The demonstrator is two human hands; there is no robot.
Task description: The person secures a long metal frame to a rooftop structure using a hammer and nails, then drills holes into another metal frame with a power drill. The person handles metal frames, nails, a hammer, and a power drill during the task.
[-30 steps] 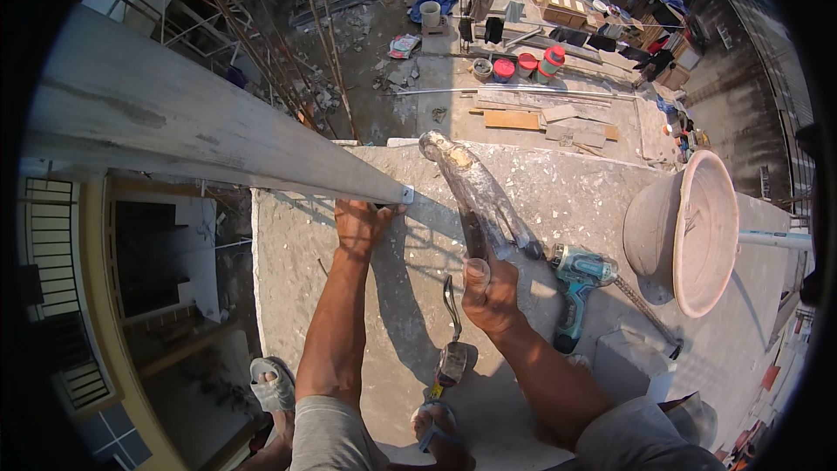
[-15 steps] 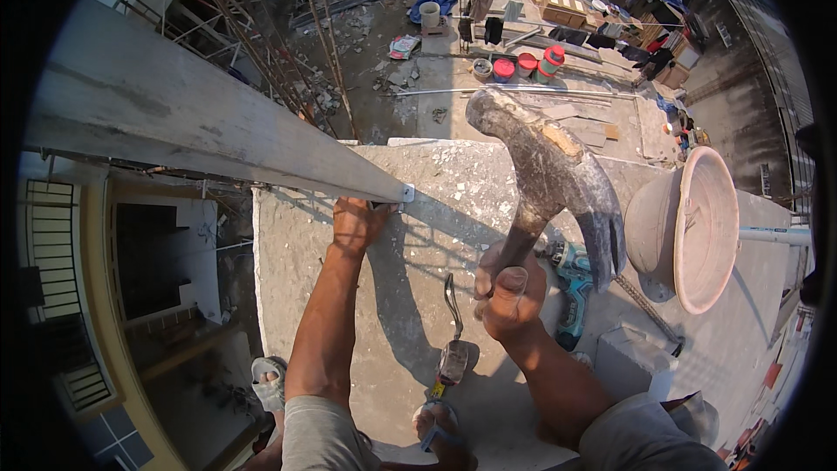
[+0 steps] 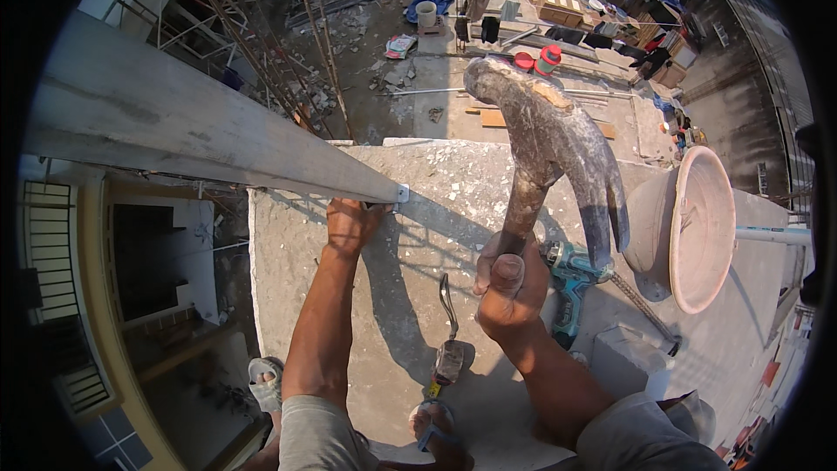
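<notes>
My right hand is closed on a weathered claw hammer, its head raised high over the slab. My left hand grips the foot of a long grey post, which has a small base plate; its fingertips are partly hidden. A teal cordless drill with a long bit lies just beyond my right hand. Below, between my arms, a tape measure with a strap rests by my sandalled foot.
A pink plaster-crusted tub, a pale pipe and a block sit at right on the raised slab. Beyond its edge lie a yard with scaffolding, rubble and buckets. A drop with a balcony railing is at left.
My right hand has raised the hammer and shifted it rightward, its head now larger in view. My left hand stays at the post's foot.
</notes>
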